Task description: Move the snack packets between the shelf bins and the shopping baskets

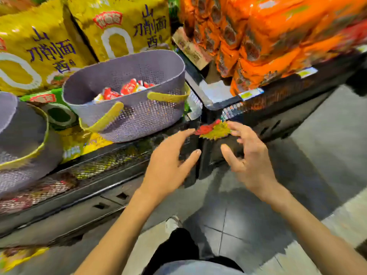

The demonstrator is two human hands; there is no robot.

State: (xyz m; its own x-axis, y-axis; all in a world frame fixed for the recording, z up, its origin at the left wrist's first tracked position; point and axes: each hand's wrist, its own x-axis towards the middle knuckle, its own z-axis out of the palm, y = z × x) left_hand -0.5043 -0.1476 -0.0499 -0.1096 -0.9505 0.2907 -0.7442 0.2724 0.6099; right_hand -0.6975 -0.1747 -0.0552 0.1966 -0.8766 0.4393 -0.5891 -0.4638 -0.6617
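Head view: your left hand [170, 155] and right hand [253, 157] spread wide, flanking the packet [215, 131]; likely light, crinkly: pinch its edge.

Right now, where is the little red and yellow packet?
The packet is mid-view, between the fingertips of the left hand and right hand, in front of the dark shelf corner, just lower right of the purple basket.
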